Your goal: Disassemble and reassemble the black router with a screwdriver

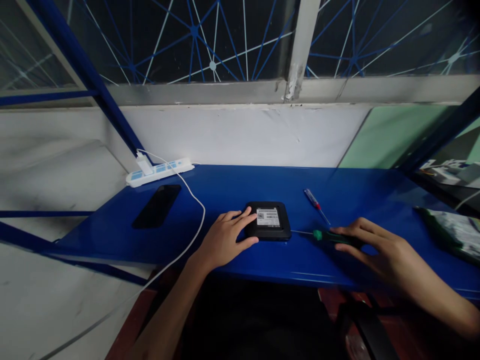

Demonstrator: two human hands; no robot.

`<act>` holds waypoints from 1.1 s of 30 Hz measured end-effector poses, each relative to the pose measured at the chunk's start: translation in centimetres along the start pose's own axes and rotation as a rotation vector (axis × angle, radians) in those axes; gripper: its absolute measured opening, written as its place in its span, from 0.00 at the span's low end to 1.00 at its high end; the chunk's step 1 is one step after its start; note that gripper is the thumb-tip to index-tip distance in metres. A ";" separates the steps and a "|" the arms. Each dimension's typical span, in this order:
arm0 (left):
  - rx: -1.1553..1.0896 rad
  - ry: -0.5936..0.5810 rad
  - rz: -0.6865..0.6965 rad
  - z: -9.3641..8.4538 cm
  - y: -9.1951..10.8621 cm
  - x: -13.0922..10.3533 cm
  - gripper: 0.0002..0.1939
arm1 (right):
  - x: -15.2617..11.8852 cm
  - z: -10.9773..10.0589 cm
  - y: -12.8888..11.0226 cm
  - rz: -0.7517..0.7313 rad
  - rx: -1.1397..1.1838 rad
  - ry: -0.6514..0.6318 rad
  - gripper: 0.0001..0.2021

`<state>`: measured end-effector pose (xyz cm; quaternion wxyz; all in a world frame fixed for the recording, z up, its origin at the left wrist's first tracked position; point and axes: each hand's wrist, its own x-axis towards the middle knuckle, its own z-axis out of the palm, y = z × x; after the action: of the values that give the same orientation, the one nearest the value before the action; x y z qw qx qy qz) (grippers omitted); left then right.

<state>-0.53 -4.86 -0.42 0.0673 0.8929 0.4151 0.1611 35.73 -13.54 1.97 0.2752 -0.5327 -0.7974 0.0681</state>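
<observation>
While the left hand [219, 242] lies with fingers spread over the left side of a flat black box [268, 232], the right hand [388, 252] grasps a green-and-black screwdriver [318, 235], its shaft pointing at the box's right edge, contact uncertain. Label [267, 217] upward, the box sits on the blue table [232, 184], its inside hidden. Beyond lies a red-collared screwdriver [312, 198]; a green-and-white packet [454, 231] rests far right, contents unclear. Leftward are a dark phone [157, 206] and a power strip [165, 171] holding a white plug [144, 164], its cable [203, 210] trailing off the front. Behind stand a white wall [243, 135], a green panel [392, 135] and a line-patterned window [225, 42].
</observation>
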 end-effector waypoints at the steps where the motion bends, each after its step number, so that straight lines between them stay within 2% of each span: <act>1: -0.001 0.003 -0.002 0.0 0.0 0.0 0.27 | 0.4 -0.3 0.0 -0.014 -0.015 -0.015 0.14; 7: -0.011 0.017 -0.012 0.1 0.1 0.0 0.27 | 2.0 -1.5 0.4 -0.037 -0.048 -0.121 0.15; 12: -0.022 0.024 0.002 0.1 0.2 0.0 0.26 | 2.8 -2.2 -0.2 -0.032 -0.052 -0.163 0.17; 21: -0.031 0.029 0.005 0.1 0.1 -0.1 0.26 | 3.6 -2.9 -1.7 -0.009 -0.071 -0.166 0.23; 28: -0.041 0.025 0.007 0.0 0.1 -0.1 0.27 | 4.4 -3.2 -2.9 -0.082 -0.037 -0.136 0.18; 33: -0.041 0.023 0.000 0.1 0.1 -0.1 0.27 | 3.4 -3.7 -1.2 -0.051 -0.066 -0.111 0.17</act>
<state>-0.49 -5.02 -0.50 0.0807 0.8895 0.4123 0.1797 35.66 -11.69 6.84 0.2145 -0.5163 -0.8266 0.0640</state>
